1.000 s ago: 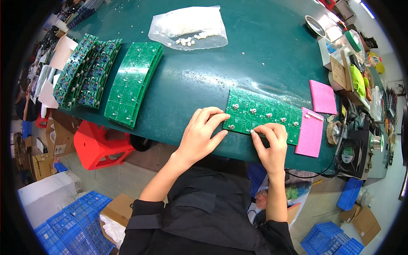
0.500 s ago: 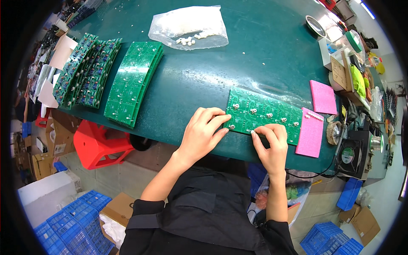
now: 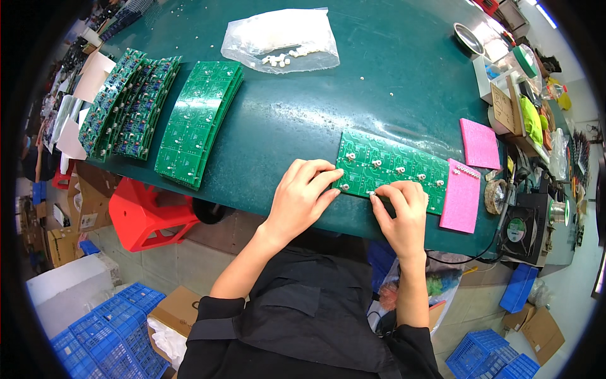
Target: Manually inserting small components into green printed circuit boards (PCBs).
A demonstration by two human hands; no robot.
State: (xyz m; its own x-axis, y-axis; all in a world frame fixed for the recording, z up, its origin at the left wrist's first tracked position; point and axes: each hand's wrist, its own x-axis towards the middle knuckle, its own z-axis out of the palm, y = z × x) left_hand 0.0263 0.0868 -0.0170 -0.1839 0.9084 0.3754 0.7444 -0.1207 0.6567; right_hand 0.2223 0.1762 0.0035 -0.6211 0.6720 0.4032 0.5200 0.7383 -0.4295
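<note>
The left hand (image 3: 304,192), grip slightly parted, touches the green circuit board (image 3: 388,175) on the counter (image 3: 284,132) while the right hand (image 3: 403,208) pinches a small white part (image 3: 372,193).

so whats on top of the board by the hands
The green board carries five pale parts in a row, another near the left hand. The right hand, a pale bit at its fingertips, hides whatever is beneath its fingers.

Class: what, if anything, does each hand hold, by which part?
Left hand: touching the green circuit board at its left edge, grip unclear. Right hand: apparently pinching a small white piece, part unclear.
</note>
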